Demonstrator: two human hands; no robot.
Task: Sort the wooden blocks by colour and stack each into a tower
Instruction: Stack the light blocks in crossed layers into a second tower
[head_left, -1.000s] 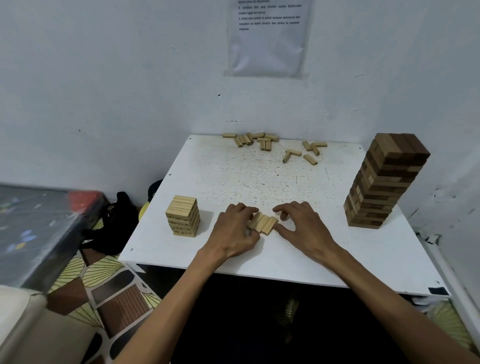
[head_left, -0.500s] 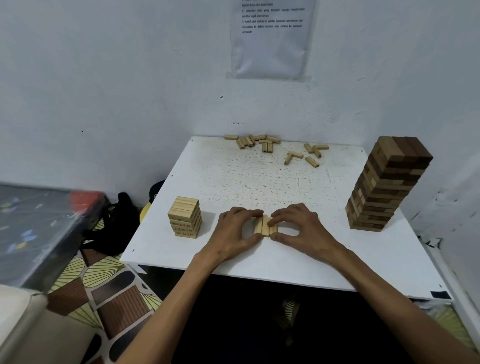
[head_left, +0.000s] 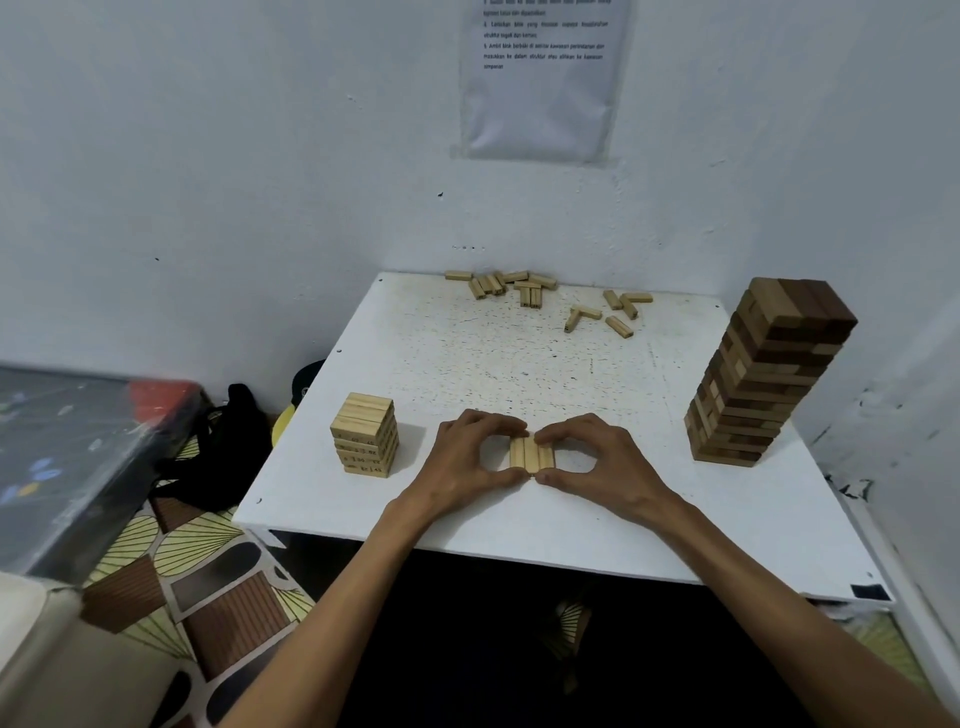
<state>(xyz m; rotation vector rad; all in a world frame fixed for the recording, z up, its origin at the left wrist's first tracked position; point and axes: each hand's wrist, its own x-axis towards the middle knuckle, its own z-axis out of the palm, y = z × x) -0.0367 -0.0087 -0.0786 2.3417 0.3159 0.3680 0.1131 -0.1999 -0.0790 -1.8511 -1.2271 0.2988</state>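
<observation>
Just inside table (head_left: 519, 530) edge: three blocks (head_left: 531, 454) (left hand (head_left: 460, 460), right hand (head_left: 600, 460) around)

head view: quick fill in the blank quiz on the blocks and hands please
The left hand and right hand pinch a row of ___ pale blocks between them.
The short tower stands to the row's ___.
The dark tower is the ___ of the two towers.
Missing: three; left; taller.

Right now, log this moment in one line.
left hand, right hand: pinching three-block row; short light tower: left; tall brown tower: right; loose blocks: far edge
</observation>
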